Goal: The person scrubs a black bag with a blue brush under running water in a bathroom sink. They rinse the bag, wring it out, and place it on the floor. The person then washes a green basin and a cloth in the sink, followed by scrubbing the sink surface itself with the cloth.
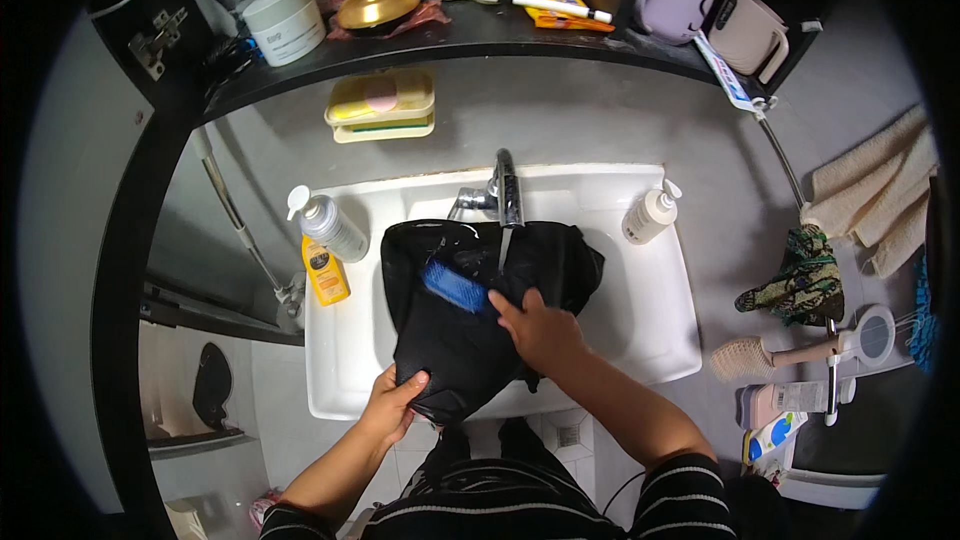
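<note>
A large black fabric item (450,350), perhaps a bag, lies wet across the white sink (655,335). My left hand (392,405) grips its near left edge, thumb on top and fingers underneath. In my right hand (540,330) is a blue scrubbing brush (455,286), pressed against the upper part of the fabric. The brush handle is mostly hidden by my fingers. Water runs from the chrome faucet (507,195) onto the cloth just beside the brush.
On the sink's left rim stand a pump bottle (335,227) and a yellow bottle (326,275); another pump bottle (650,215) is at right. Above hangs a dark shelf (480,40) with cups and jars. A soap box (380,105) is wall-mounted; hairbrush (745,358) and towel (870,185) hang right.
</note>
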Motion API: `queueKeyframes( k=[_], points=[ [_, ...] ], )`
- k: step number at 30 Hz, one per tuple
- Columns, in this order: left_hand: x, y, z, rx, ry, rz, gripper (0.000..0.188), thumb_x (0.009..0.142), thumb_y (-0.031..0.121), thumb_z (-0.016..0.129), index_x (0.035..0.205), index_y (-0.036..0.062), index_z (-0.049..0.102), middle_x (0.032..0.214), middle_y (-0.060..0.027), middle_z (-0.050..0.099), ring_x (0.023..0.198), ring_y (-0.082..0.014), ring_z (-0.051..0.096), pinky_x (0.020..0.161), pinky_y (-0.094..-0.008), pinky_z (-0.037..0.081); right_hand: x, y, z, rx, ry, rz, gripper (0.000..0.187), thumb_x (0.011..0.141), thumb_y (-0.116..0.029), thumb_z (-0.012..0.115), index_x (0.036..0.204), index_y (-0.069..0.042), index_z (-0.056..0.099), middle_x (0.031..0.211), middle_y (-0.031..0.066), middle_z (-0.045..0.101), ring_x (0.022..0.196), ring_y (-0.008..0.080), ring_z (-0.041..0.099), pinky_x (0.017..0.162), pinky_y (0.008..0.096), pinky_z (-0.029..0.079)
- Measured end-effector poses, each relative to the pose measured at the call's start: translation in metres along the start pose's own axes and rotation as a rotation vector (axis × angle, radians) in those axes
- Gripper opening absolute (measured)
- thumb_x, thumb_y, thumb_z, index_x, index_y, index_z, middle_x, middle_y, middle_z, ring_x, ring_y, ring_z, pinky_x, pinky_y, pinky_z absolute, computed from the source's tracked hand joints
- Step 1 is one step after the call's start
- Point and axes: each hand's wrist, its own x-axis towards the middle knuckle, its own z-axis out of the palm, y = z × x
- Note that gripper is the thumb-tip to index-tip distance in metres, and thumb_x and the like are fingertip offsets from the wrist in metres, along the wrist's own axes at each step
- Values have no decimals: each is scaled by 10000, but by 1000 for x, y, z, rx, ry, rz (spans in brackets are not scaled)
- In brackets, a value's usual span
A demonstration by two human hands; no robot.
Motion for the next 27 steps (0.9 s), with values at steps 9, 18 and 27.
queueKeyframes(
  k=[9,18,27],
  points=[
    [7,22,17,-481,-55,-12,566,876,273,653,1324,12,426,1235,-129,579,1117,-264,575,943,-419,486,-21,75,-19,111,180,141,393,970,-349,436,1354,-275,471,945,179,610,882,345,619,734,464,517],
    [14,35,-11,281,160,26,435,842,205,694,1181,-9,526,989,-132,657,774,-219,663,466,-229,524,-27,99,49,78,53,264,383,958,-330,460,1333,-262,487,919,208,633,826,388,633,748,514,497],
    [19,18,-4,842,135,459,490,748,113,736,1168,-54,547,1064,-212,656,1011,-277,632,899,-326,470,-40,56,79,213,44,134,376,954,-362,471,1310,-252,525,874,190,652,856,381,637,785,494,487]
  ],
)
